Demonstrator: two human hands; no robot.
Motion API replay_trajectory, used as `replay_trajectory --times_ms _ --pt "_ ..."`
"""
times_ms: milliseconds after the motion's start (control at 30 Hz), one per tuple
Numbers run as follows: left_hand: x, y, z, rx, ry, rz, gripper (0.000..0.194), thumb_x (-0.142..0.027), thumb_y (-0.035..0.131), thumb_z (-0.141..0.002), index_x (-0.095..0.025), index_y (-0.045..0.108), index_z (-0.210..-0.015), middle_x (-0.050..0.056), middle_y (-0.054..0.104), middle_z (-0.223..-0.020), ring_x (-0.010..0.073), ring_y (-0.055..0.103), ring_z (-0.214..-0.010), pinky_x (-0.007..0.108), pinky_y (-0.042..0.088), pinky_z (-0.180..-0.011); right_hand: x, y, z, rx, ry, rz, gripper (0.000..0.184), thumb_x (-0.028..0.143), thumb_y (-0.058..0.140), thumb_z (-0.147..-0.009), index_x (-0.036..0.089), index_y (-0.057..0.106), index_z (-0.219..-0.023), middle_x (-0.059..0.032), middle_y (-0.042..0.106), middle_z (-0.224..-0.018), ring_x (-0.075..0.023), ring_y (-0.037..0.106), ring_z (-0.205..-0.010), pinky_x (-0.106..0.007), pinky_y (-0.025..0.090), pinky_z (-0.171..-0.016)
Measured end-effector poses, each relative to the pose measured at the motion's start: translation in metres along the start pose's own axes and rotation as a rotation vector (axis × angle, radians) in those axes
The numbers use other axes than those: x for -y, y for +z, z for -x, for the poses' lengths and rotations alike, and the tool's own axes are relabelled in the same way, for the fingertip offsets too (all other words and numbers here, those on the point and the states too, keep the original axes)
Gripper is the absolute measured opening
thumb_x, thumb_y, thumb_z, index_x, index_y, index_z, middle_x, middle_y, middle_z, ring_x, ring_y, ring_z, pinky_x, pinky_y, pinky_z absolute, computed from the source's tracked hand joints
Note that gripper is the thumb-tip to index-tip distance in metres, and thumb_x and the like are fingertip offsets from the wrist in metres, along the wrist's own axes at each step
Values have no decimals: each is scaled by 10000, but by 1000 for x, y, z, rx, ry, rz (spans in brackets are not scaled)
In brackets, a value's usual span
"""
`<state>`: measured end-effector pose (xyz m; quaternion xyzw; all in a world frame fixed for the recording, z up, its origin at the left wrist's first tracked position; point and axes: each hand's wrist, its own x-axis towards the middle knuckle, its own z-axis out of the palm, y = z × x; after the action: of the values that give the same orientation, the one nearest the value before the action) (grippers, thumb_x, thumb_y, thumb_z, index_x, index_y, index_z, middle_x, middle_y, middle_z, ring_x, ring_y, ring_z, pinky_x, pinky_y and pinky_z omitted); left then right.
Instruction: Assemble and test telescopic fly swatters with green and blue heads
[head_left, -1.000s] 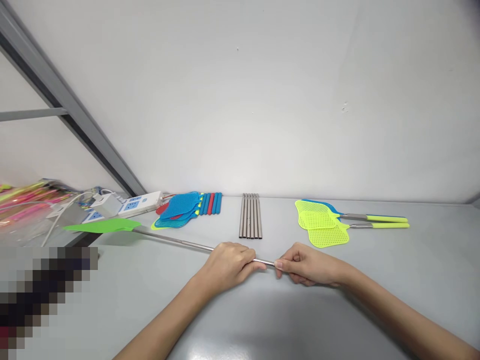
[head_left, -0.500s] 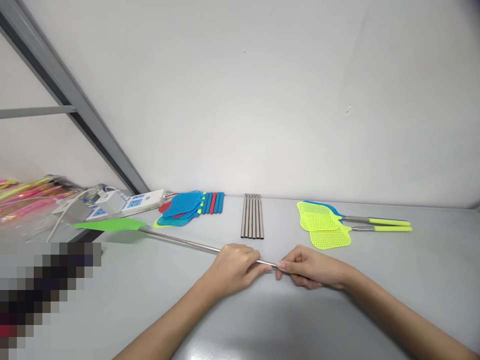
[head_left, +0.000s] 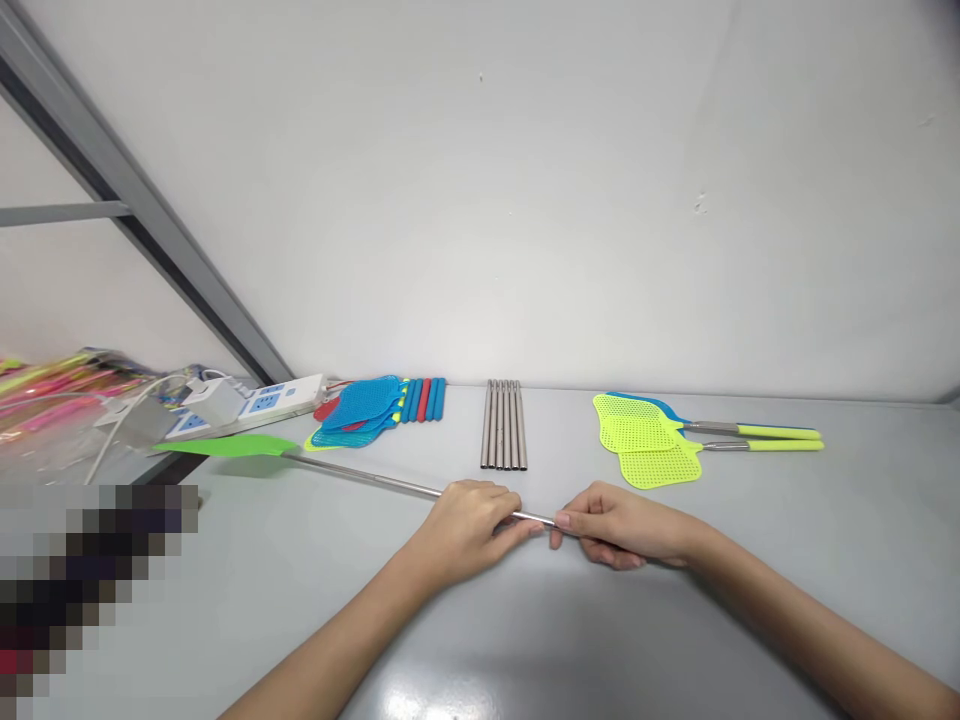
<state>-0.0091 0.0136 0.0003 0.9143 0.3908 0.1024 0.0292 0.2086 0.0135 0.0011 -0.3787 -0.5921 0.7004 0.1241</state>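
Steadying a thin silver metal rod, seemingly adjusting its end

From the head view: holding the rod over the flat grey tabletop, flat bright-green head toward the left; wrapping the left hand around the rod, pinching its end with the right hand. Probably calling next for a steady left hold and fine fingertip control on the right.

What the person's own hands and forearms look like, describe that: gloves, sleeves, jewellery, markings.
The left hand and right hand are ungloved, with no rings or bracelets visible. The left forearm and right forearm show no sleeves, watch or markings.
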Motion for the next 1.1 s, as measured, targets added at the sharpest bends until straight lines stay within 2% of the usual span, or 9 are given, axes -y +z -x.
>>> replay_trajectory --times_ms 367,700,1100 --pt "2 1 1 -3 18 17 373 -456 374 -880 -186 432 -630 -24 529 -581 120 493 -551 235 282 -511 4 0 0 0 8 -5 379 457 477 -827 114 636 -844 77 397 -422 -18 253 -312 -153 164 -303" --pt "7 -4 2 32 -21 65 365 -469 404 -864 -184 422 -638 -28 523 -597 115 487 -560 229 278 -511 4 1 0 6 -7 -3 373 455 468 -832 119 630 -852 81 391 -425 -18 233 -317 -157 146 -307" --pt "16 -9 4 -32 -100 117 405 -557 434 -809 -185 492 -659 -17 545 -630 129 491 -592 237 295 -534 2 0 1 5 -10 -10 384 459 468 -826 112 630 -856 79 400 -420 -20 233 -303 -161 143 -306"
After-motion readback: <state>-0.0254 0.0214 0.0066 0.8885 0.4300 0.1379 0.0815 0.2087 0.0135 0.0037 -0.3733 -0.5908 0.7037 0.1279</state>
